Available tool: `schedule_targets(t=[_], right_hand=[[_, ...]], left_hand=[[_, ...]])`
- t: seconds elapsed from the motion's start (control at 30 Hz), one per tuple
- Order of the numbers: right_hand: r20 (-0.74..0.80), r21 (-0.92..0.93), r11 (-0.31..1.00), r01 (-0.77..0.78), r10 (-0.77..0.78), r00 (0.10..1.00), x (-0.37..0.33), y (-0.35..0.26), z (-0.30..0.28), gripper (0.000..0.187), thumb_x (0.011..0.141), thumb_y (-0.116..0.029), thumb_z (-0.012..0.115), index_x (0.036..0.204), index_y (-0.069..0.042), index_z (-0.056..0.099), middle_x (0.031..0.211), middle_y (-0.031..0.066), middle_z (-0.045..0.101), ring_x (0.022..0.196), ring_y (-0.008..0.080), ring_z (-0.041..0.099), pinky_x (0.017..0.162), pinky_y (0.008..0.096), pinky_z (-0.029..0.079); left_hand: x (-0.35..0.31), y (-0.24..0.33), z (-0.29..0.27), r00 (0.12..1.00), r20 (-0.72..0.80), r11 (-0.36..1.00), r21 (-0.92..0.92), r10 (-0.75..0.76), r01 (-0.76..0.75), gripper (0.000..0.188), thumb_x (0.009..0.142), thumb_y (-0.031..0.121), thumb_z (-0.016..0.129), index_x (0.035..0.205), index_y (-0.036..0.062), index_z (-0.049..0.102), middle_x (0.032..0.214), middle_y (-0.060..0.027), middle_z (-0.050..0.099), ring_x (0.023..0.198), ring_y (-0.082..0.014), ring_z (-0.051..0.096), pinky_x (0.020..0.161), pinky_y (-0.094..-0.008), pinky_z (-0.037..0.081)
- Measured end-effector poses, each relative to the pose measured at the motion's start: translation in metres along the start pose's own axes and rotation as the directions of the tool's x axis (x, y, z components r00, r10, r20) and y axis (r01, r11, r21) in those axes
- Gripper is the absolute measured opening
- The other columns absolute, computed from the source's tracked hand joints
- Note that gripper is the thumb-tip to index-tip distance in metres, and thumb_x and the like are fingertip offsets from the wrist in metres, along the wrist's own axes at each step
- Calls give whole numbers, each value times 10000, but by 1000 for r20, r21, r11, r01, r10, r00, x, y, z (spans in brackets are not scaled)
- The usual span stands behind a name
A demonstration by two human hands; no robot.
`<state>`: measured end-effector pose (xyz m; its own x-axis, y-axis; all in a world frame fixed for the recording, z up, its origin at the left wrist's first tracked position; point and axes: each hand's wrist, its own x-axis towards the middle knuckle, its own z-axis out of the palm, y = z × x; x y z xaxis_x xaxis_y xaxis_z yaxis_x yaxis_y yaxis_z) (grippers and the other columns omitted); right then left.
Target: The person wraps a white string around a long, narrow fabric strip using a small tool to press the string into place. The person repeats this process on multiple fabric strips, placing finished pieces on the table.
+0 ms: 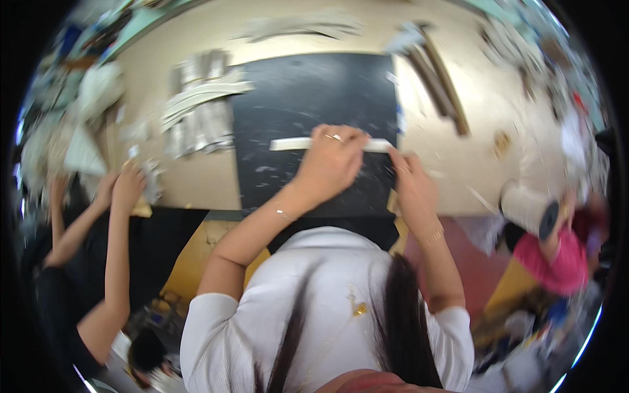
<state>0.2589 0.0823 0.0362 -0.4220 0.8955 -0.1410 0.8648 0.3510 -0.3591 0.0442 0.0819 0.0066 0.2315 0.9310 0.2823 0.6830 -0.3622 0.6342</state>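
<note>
A narrow white strip [288,144] lies crosswise on a black mat [308,85] on the table before me. My left hand [333,162] is closed over the strip's middle, its bent fingers pressed onto it, a ring on one finger. At the strip's right end, by the mat's right edge, my right hand [414,182] pinches with thumb and forefinger. Its other fingers are curled and partly hidden. The part of the strip under my left fingers is out of sight.
Left of the mat lie bundled grey strips [200,134] with pale strips [196,98] across them. More strips [301,25] lie beyond. Right are long-handled tools [436,82], one apparently a hammer, and a cord spool [527,206]. Other people's hands [128,187] work at left; a pink-clothed person [557,265] is right.
</note>
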Motion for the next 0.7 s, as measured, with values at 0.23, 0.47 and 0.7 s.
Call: schedule_targets(t=[0.23, 0.47, 0.7], right_hand=[[-23, 50, 998, -25, 26, 999, -8, -3, 10, 645, 860, 92, 566, 1455, -152, 520, 1065, 141, 554, 847, 354, 642, 689, 463, 513], [-9, -84, 990, 113, -114, 993, 12, 10, 4, 560, 861, 80, 568, 1372, -150, 582, 1046, 108, 564, 836, 344, 649, 684, 441, 529], [30, -174, 946, 273, -272, 962, 30, 28, -6, 485, 861, 33, 633, 1314, -138, 629, 1014, 96, 588, 839, 298, 673, 678, 407, 545]], left_hand=[[-31, -21, -36, 991, -20, 955, 266, -130, 131, 250, 849, 206, 726, 1057, 79, 670, 1028, -99, 595, 997, -293, 562, 902, -431, 405], [-50, -10, -40, 882, 333, 942, 155, -334, 298, 223, 908, 295, 675, 949, 77, 652, 924, -85, 617, 921, -261, 598, 850, -388, 410], [-26, -14, -17, 987, 149, 997, 25, 62, -66, 273, 946, 334, 653, 890, 69, 687, 1041, -131, 709, 1075, -248, 643, 891, -373, 430]])
